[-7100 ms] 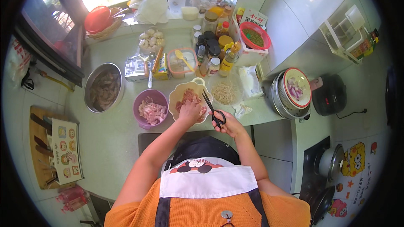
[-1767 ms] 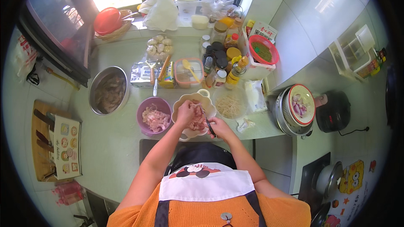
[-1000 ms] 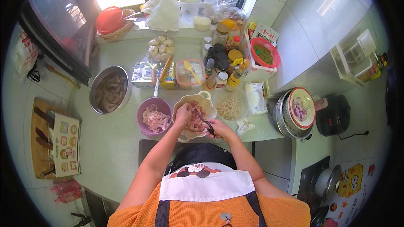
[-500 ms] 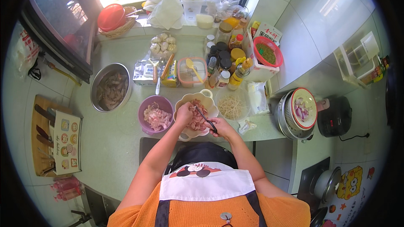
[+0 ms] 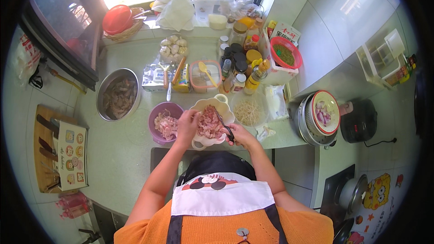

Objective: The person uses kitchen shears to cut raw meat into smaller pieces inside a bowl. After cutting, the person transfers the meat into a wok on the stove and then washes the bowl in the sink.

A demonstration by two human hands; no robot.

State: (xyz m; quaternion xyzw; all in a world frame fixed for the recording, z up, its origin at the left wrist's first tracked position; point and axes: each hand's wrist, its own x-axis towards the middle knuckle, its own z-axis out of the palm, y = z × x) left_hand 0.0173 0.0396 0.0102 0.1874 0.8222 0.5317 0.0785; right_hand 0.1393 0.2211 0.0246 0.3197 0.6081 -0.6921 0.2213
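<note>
A cream bowl [image 5: 224, 104] full of pink raw meat pieces [image 5: 209, 123] stands on the grey counter in front of me. My left hand [image 5: 186, 124] rests at the bowl's left rim, its fingers on the meat. My right hand [image 5: 241, 136] grips black-handled scissors [image 5: 224, 127] whose blades point up-left into the meat. To the left stands a purple bowl [image 5: 157, 112] with lighter meat pieces.
A steel bowl of meat [image 5: 118, 94] sits further left, a plate of pale sprouts [image 5: 248, 111] to the right. Bottles, jars and a lidded box [image 5: 205, 75] crowd the back. A knife block [image 5: 58, 153] stands at far left, a covered pot [image 5: 318, 117] at right.
Seven seconds ago the scissors were held above the bowl's right rim; now their blades are down in the meat and my left hand has stayed on it. The view shifted slightly.
</note>
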